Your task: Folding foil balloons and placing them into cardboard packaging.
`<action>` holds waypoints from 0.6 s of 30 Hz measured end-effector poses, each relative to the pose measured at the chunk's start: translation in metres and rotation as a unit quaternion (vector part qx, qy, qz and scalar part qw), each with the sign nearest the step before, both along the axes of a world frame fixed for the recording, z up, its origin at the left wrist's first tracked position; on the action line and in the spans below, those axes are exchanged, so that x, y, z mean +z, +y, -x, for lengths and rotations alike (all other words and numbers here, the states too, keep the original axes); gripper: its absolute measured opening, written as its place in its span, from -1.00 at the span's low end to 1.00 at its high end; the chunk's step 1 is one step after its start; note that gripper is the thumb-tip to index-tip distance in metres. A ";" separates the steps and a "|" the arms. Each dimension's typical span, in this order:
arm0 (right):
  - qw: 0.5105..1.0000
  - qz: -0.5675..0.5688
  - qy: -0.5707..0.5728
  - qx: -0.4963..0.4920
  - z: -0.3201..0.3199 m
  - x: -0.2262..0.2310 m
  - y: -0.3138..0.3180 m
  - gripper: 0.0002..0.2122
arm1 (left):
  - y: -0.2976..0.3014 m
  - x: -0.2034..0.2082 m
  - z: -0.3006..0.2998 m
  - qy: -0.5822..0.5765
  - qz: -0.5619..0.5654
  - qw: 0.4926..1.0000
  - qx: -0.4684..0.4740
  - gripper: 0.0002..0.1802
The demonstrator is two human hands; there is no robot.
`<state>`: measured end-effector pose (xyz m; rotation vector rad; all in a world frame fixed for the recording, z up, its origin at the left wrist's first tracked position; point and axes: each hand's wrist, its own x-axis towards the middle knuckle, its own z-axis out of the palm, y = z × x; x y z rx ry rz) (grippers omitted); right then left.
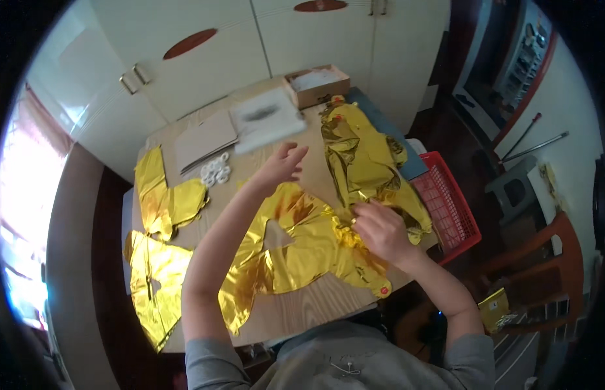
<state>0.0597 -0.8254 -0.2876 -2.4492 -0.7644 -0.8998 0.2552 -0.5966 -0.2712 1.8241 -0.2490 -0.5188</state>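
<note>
Over the middle of the table, my left hand (pixel 283 166) is raised with its fingers bent and apart, holding nothing that I can see. My right hand (pixel 380 229) is closed in a pinch on the edge of a shiny gold sheet that looks like a deflated foil balloon (pixel 302 263). This balloon lies spread across the table's near middle, with a small red spot at its right tip. Beyond my right hand lies a crumpled pile of gold foil balloons (pixel 361 153). The right fingertips are partly hidden against the foil.
More flat gold foil (pixel 156 276) covers the table's left side. Farther back are small white rings (pixel 215 170), grey-brown cardboard sheets (pixel 205 138), a clear plastic bag (pixel 267 123) and an open cardboard box (pixel 319 88). A red plastic basket (pixel 455 208) stands at the right, near a wooden chair (pixel 566 260).
</note>
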 end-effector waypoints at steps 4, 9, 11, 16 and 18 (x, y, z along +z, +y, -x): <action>0.988 0.087 -0.016 0.129 0.032 0.014 0.068 -0.90 | 0.063 0.008 0.067 0.153 0.115 0.980 0.050 -0.04; 0.964 0.117 -0.005 0.237 0.061 0.003 0.120 -0.86 | 0.099 -0.010 0.111 0.077 0.120 0.984 0.110 0.01; 0.959 0.126 -0.007 0.255 0.067 -0.005 0.132 -0.86 | 0.115 -0.027 0.112 0.028 0.090 0.988 0.122 0.01; 0.942 0.199 0.009 0.269 0.072 -0.019 0.134 -0.86 | 0.109 -0.046 0.129 -0.401 -0.239 0.872 0.146 -0.07; 0.942 0.200 0.036 0.268 0.073 -0.020 0.132 -0.84 | 0.106 -0.040 0.140 -0.442 -0.325 0.835 0.046 -0.14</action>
